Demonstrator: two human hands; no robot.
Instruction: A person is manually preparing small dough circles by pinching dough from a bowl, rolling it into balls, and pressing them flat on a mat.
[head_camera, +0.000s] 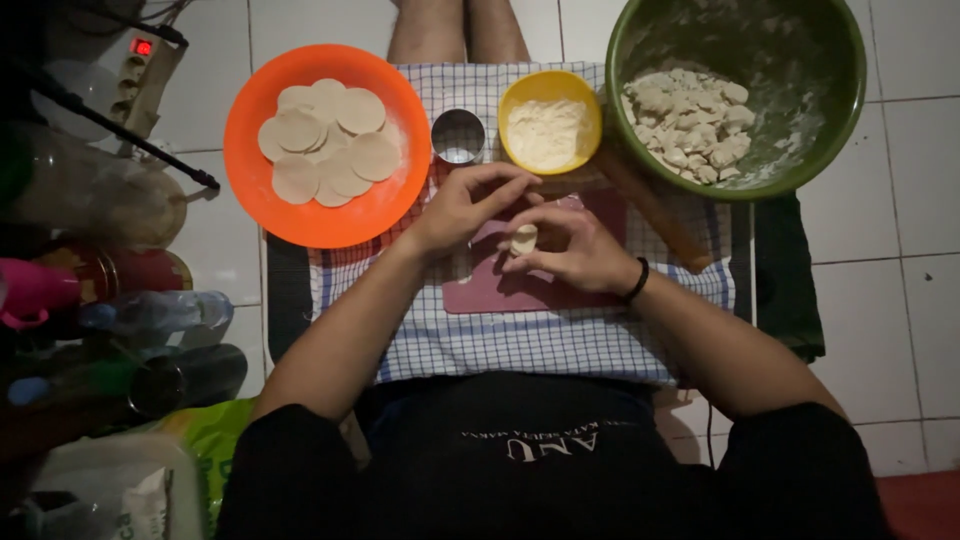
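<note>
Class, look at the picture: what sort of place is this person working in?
Probably a home floor used for food making: white floor tiles, a checked cloth spread on them, and an orange plate of dough discs.

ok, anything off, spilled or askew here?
Nothing broken or spilled. The rolling pin lies slanted, its far end tucked under the green bowl. Flour dusts the inside of that bowl and the orange plate. Both hands, left hand and right hand, pinch a small dough piece.

Both hands (520, 225) w/ dough piece (523, 240) over pink board (490, 290)
</note>
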